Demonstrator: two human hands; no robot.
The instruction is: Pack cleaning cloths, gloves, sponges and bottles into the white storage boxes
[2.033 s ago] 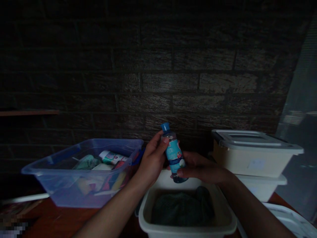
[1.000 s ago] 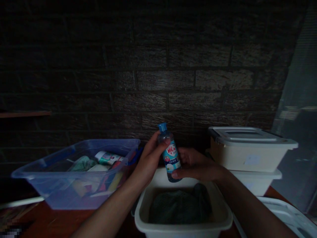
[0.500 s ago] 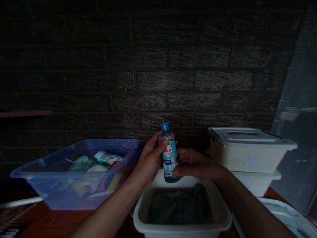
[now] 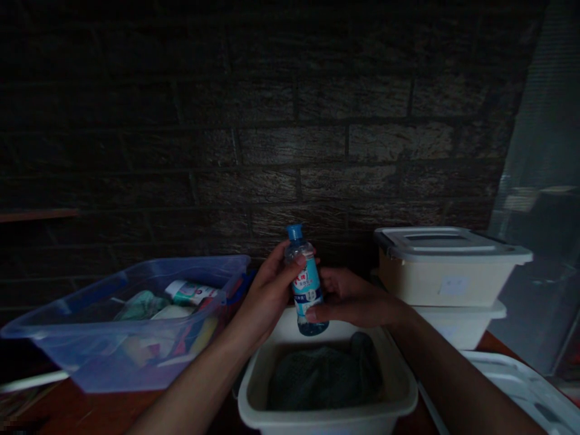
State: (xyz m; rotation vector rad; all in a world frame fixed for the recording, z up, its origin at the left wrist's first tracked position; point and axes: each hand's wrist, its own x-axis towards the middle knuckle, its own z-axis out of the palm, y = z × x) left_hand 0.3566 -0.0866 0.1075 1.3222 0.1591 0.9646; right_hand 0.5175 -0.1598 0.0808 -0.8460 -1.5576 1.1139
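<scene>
A clear plastic bottle (image 4: 307, 290) with a blue cap and a blue-and-white label is held nearly upright, tilted slightly left. My left hand (image 4: 275, 281) wraps round its upper left side, thumb across the label. Lower down on the right, my right hand (image 4: 351, 302) grips it, thumb on the front near the base; some fingers are hidden behind. Beneath the bottle stands an open cream bin (image 4: 256, 393) with dark green cloth (image 4: 321, 377) inside.
To the left, a translucent blue bin (image 4: 109, 356) holds mixed items, among them a white-and-teal container (image 4: 193, 292). Two stacked lidded boxes (image 4: 453, 281) stand at the right, with a loose white lid (image 4: 512, 383) in front. A dark brick wall (image 4: 272, 151) rises behind.
The view has turned slightly right, so the bins and boxes sit further left in the picture. Both hands keep hold of the bottle, which leans a little more to the left.
</scene>
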